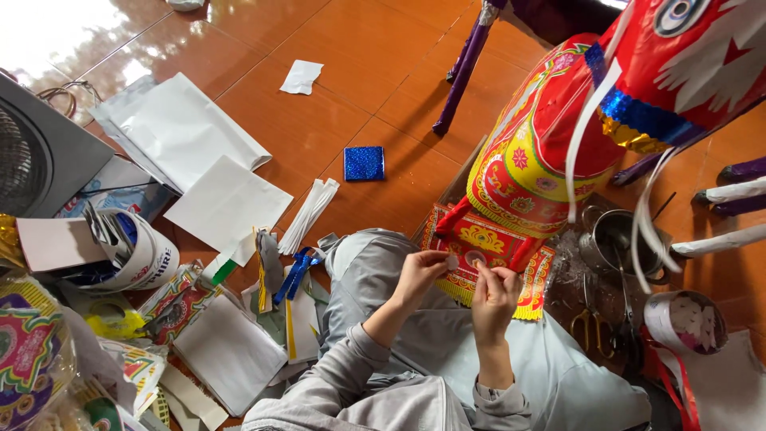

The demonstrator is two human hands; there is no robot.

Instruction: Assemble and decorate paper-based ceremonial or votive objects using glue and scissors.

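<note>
You are sitting on the orange tiled floor (383,88) with both hands raised over your lap. Your left hand (420,270) pinches a small round disc (452,261) between thumb and fingertips, with the other fingers curled in. Your right hand (495,294) is loosely closed and pinches a second small disc (475,258) at its fingertips; the two discs sit just beside each other, close but apart. Both are held in front of the red and yellow patterned paper panel (483,239) at the base of the big red paper figure (558,136) (it has white paper strips hanging from it and a blue glitter band).

To the right of your right hand stand a metal pot (618,243) and scissors with yellow handles (586,327), near a roll of white tape (686,319). To your left, well apart from your hands, lie white paper sheets (183,132), a blue glitter square (364,163), a blue ribbon (295,271) and a white tub full of paper scraps (136,251).
</note>
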